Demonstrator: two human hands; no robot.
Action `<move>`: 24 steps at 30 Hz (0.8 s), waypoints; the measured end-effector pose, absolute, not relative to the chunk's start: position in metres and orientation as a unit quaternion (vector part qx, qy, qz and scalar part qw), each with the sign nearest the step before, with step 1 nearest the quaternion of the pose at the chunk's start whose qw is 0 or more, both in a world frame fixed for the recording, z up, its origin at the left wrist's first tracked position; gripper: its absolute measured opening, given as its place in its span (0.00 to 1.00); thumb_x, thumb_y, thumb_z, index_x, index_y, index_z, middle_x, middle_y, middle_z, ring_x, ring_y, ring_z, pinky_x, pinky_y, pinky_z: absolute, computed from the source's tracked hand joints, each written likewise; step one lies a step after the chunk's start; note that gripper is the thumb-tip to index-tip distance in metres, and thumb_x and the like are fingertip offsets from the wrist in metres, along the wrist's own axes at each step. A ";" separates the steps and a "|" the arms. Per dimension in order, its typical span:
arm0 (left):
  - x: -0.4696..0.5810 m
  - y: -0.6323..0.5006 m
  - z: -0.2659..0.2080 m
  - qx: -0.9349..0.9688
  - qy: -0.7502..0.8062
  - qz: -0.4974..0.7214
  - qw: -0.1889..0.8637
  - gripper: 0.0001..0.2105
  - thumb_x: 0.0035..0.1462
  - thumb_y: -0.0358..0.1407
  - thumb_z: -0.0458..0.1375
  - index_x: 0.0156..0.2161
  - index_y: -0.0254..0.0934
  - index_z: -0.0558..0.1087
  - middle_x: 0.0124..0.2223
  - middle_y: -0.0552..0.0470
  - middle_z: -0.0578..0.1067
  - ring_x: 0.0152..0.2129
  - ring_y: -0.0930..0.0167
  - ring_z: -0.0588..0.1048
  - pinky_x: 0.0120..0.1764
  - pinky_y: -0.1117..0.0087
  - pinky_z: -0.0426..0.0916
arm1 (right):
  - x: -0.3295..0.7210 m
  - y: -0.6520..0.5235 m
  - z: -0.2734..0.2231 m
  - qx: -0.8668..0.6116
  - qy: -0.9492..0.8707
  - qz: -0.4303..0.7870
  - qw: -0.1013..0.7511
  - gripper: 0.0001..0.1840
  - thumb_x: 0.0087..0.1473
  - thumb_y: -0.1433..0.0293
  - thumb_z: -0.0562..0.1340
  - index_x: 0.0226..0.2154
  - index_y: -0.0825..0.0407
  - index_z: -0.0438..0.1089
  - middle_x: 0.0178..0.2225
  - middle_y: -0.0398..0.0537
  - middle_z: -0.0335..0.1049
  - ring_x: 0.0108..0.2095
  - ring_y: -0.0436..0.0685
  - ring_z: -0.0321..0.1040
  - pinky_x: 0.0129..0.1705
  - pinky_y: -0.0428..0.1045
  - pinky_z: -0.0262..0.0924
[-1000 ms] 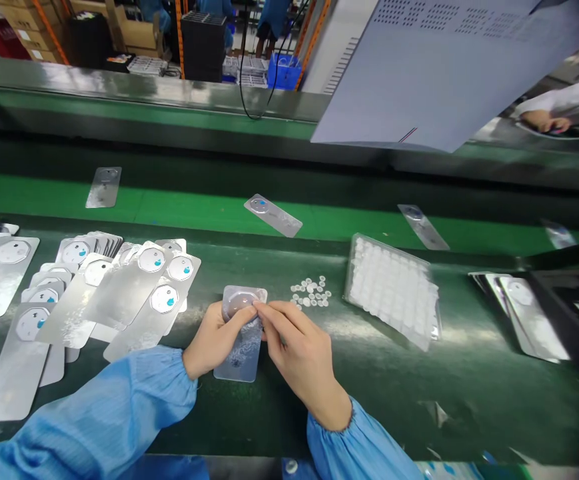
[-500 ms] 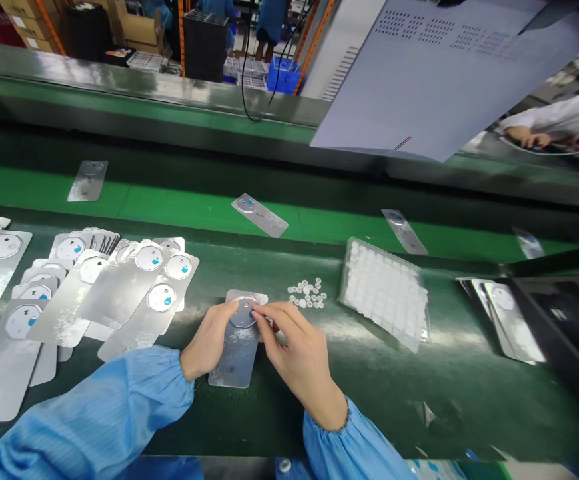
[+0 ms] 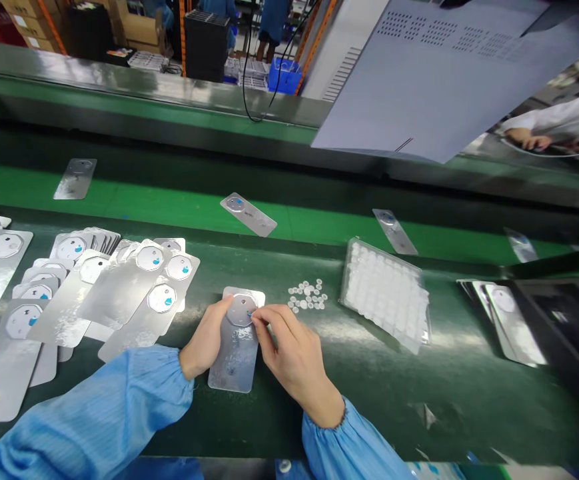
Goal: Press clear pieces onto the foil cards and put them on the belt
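A flat silver metal plate (image 3: 234, 363) with rounded corners lies before me on the dark green bench, a round film-covered disc area (image 3: 242, 311) near its far end. My left hand (image 3: 204, 343) grips the plate along its left edge, thumb beside the disc. Pinched at the disc's right side, my right hand (image 3: 292, 347) has a tiny blue tab (image 3: 250, 314) between thumb and forefinger. Just beyond my right hand lies a loose cluster of small clear round pieces (image 3: 308, 291). To the left, overlapping similar plates (image 3: 119, 293) are stacked, several showing blue marks.
A clear tray (image 3: 386, 290) full of white pieces stands right of the cluster. Behind the bench, a green conveyor belt (image 3: 309, 223) carries spaced plates. More plates (image 3: 514, 327) lean at the right by a black bin. A pale panel (image 3: 419, 80) hangs overhead; a co-worker's hand (image 3: 529, 139) shows beyond.
The plates on the belt have moved left. The plate under my hands has turned slightly, its far end shifting left. My right hand has moved slightly left and nearer me.
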State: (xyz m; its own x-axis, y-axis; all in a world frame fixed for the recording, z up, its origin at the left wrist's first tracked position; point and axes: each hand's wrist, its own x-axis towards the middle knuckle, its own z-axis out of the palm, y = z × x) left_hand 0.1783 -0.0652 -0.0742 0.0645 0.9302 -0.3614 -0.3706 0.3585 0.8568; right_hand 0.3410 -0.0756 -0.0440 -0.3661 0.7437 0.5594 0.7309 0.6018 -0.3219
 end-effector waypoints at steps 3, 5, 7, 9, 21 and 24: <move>0.179 -0.065 -0.086 0.217 0.488 0.519 0.667 0.15 0.58 0.44 0.63 0.41 0.33 0.81 0.42 0.47 0.83 0.51 0.60 0.76 0.58 0.64 0.65 | 0.340 -0.078 -0.049 -0.434 -0.807 0.066 0.395 0.05 0.68 0.76 0.58 0.43 0.51 0.68 0.36 0.49 0.73 0.34 0.55 0.72 0.33 0.48 0.64; 0.179 -0.064 -0.088 0.206 0.477 0.521 0.678 0.15 0.58 0.43 0.64 0.43 0.33 0.81 0.45 0.45 0.83 0.55 0.59 0.74 0.60 0.63 0.63 | 0.340 -0.080 -0.052 -0.444 -0.773 0.132 0.433 0.06 0.67 0.76 0.58 0.42 0.50 0.69 0.36 0.48 0.72 0.34 0.55 0.71 0.33 0.48 0.64; 0.179 -0.064 -0.084 0.226 0.463 0.508 0.690 0.17 0.59 0.44 0.63 0.45 0.32 0.81 0.48 0.44 0.83 0.57 0.57 0.73 0.61 0.62 0.62 | 0.340 -0.083 -0.055 -0.463 -0.737 0.187 0.455 0.06 0.67 0.75 0.59 0.40 0.49 0.69 0.35 0.47 0.71 0.33 0.54 0.68 0.31 0.48 0.63; 0.179 -0.064 -0.075 0.264 0.447 0.486 0.703 0.20 0.60 0.46 0.62 0.47 0.31 0.82 0.49 0.43 0.82 0.57 0.56 0.73 0.61 0.61 0.63 | 0.341 -0.085 -0.056 -0.481 -0.711 0.223 0.461 0.06 0.67 0.74 0.59 0.38 0.49 0.70 0.34 0.46 0.69 0.31 0.53 0.66 0.29 0.48 0.61; 0.179 -0.066 -0.058 0.415 0.429 0.412 0.689 0.23 0.63 0.45 0.61 0.57 0.32 0.77 0.48 0.44 0.82 0.47 0.59 0.78 0.50 0.64 0.70 | 0.342 -0.089 -0.057 -0.516 -0.628 0.356 0.461 0.09 0.69 0.66 0.58 0.36 0.49 0.69 0.33 0.44 0.65 0.29 0.52 0.63 0.30 0.48 0.58; 0.180 -0.066 -0.056 0.394 0.424 0.411 0.704 0.25 0.61 0.47 0.63 0.58 0.32 0.76 0.47 0.44 0.82 0.42 0.60 0.79 0.45 0.65 0.72 | 0.340 -0.090 -0.053 -0.522 -0.589 0.396 0.472 0.11 0.68 0.63 0.59 0.36 0.49 0.70 0.32 0.43 0.64 0.29 0.52 0.63 0.30 0.47 0.59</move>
State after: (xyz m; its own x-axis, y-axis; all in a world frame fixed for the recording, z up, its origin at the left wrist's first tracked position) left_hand 0.1802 -0.0665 -0.0561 0.3027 0.9135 -0.2720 -0.2450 0.3504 0.9040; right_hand 0.3400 -0.0896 -0.0533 -0.0085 0.9898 0.1419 0.2411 0.1398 -0.9604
